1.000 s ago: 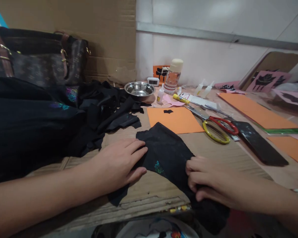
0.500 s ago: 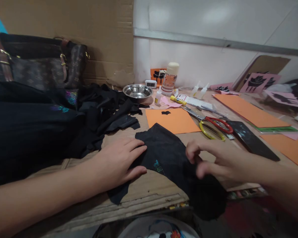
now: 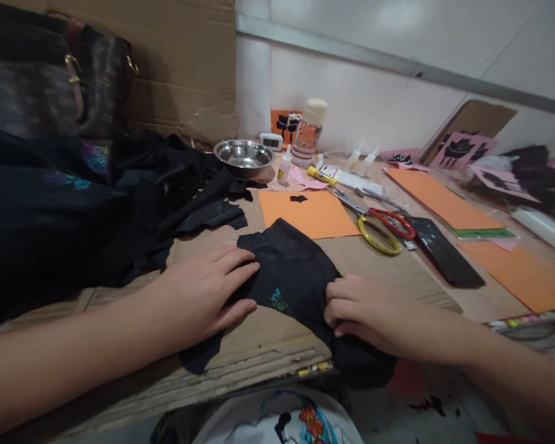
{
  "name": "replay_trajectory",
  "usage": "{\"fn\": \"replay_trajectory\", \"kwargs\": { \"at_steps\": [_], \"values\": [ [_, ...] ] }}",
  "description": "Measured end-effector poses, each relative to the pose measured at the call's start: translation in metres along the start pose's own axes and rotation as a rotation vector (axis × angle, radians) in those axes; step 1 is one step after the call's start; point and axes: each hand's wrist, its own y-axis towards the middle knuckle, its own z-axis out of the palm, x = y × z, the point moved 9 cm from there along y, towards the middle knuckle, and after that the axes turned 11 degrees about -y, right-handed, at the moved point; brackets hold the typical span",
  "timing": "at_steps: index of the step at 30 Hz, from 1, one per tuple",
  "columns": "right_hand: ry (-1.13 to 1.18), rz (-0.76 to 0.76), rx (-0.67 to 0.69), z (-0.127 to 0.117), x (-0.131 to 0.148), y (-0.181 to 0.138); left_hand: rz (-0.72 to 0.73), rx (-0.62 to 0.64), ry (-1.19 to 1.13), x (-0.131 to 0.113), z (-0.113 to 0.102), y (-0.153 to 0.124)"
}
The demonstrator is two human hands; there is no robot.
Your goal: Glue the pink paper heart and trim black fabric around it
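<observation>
A piece of black cloth (image 3: 296, 265) with a small shiny blue-green print lies on the cardboard (image 3: 277, 342), its right end hanging past the front edge. Flat over the cloth's left side rests my left hand (image 3: 208, 293), fingers stretched out. My right hand (image 3: 361, 308) has its fingers curled onto the cloth's right side, gripping it; the fingertips are partly hidden. Just behind the cloth is an orange sheet (image 3: 314, 217) bearing a small black cut shape (image 3: 298, 198). Scissors (image 3: 382, 231) with one red and one yellow handle lie at the sheet's right.
A heap of black cloth (image 3: 143, 203) and a brown bag (image 3: 50, 80) fill the left. Behind stand a metal bowl (image 3: 244, 154), a glue bottle (image 3: 284, 168) and a clear bottle (image 3: 309, 135). A dark phone-like slab (image 3: 446, 250) and more orange sheets (image 3: 444, 197) lie right.
My right hand, blurred and hovering with fingers apart before, has come down and closed on the cloth's right side. My left hand stays on the cloth. The view has shifted slightly.
</observation>
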Motion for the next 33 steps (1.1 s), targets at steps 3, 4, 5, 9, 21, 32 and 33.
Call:
{"fn": "replay_trajectory", "kwargs": {
  "at_steps": [3,4,5,9,21,32,33],
  "values": [
    [-0.002,0.045,-0.038,0.002,0.000,0.000,0.002,0.003,-0.008,0.000,0.001,-0.001],
    [0.007,0.064,-0.058,0.002,-0.002,0.000,0.000,0.004,-0.011,0.000,0.001,-0.001],
    [0.027,0.082,-0.088,0.002,-0.004,0.000,-0.002,0.003,-0.014,0.001,0.001,0.000],
    [0.132,0.137,-0.329,-0.019,-0.019,-0.001,-0.009,0.007,-0.030,0.003,0.001,0.001],
    [0.274,0.170,-0.714,-0.118,-0.046,0.070,-0.234,-0.027,-0.313,0.024,-0.023,0.012],
    [0.470,0.047,-0.829,-0.200,-0.030,0.127,-0.649,-0.106,-1.200,0.065,-0.026,0.039],
    [0.523,0.073,-0.814,-0.199,-0.039,0.129,-0.687,-0.129,-1.232,0.066,-0.027,0.039]
  ]
}}
